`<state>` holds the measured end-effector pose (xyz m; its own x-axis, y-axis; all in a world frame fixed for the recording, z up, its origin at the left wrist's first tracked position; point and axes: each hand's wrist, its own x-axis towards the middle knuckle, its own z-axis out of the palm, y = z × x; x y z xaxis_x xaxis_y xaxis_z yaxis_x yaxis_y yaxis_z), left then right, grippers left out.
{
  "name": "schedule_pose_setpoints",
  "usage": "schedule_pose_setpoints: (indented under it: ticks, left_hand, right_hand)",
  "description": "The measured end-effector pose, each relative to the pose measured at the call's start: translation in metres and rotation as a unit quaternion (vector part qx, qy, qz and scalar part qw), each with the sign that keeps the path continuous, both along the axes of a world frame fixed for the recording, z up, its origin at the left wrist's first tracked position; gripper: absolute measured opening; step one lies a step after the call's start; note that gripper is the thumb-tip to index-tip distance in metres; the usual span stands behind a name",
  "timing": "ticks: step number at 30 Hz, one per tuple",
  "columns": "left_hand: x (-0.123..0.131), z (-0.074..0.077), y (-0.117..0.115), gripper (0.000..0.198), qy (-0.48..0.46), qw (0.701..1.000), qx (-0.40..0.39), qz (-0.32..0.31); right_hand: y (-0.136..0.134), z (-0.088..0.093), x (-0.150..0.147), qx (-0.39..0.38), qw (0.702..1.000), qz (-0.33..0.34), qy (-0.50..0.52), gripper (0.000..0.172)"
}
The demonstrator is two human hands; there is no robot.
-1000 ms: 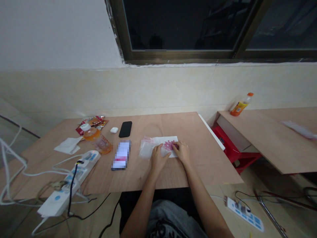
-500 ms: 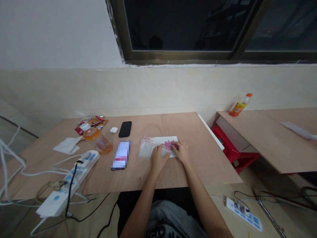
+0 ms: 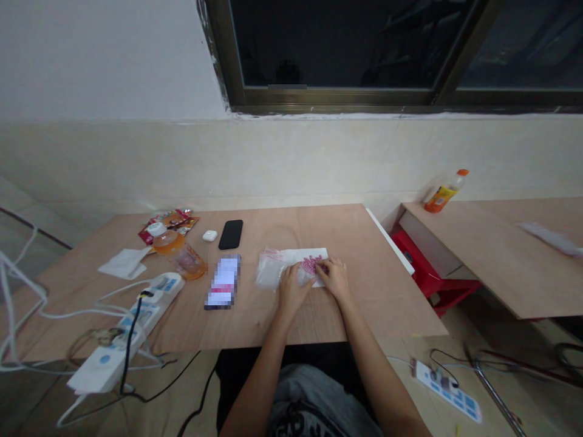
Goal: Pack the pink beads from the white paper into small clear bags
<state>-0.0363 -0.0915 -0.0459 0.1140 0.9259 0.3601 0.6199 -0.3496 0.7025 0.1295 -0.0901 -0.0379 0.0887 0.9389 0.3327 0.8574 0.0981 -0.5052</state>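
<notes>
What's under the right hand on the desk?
The right hand lies over part of a white paper sheet, with pink beads at its fingertips. Whatever is directly beneath the palm is covered and cannot be seen.

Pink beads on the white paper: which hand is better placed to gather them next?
Right, probably: the right hand has its fingertips at the pink beads, while the left hand lies over the clear plastic bag.
</notes>
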Motion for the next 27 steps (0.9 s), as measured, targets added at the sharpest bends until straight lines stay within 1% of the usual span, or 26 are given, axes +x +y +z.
schedule_pose_setpoints:
  ticks: [4,8,10,11,13,16,18,20,22,27]
  left_hand:
    - [0.000,0.001,0.000,0.052,0.007,1.000,-0.009,-0.006]
    - [0.000,0.001,0.001,0.050,0.006,1.000,-0.004,-0.011]
    - [0.000,0.002,0.000,0.051,0.006,1.000,-0.003,-0.013]
    - [0.000,0.003,0.000,0.051,0.005,1.000,-0.005,-0.013]
    - [0.000,0.004,-0.001,0.052,0.006,1.000,-0.009,-0.013]
    - [0.000,0.006,-0.002,0.053,0.006,1.000,-0.010,-0.012]
    - [0.000,0.006,-0.002,0.053,0.003,1.000,-0.008,-0.010]
    - [0.001,0.005,-0.002,0.053,-0.001,1.000,-0.009,-0.008]
    - [0.001,0.004,-0.002,0.053,-0.002,1.000,-0.012,-0.007]
    - [0.001,0.004,-0.002,0.054,0.002,1.000,-0.014,-0.003]
  right_hand:
    - [-0.001,-0.002,-0.002,0.026,0.998,0.016,0.060,0.022]
    - [-0.002,-0.004,-0.008,0.038,0.988,0.079,0.131,0.026]
    - [-0.002,-0.003,-0.010,0.037,0.984,0.103,0.141,0.029]
    - [-0.003,-0.002,-0.009,0.037,0.983,0.105,0.143,0.030]
    - [-0.005,-0.001,-0.004,0.041,0.985,0.080,0.149,0.033]
    - [-0.010,-0.002,0.008,0.042,0.988,0.004,0.148,0.033]
    - [-0.016,-0.003,0.017,0.030,0.991,-0.042,0.123,0.032]
    - [-0.022,-0.005,0.022,0.011,0.993,-0.071,0.091,0.029]
    - [-0.027,-0.005,0.024,-0.007,0.995,-0.082,0.064,0.027]
    - [-0.030,-0.003,0.021,-0.030,0.996,-0.080,0.013,0.023]
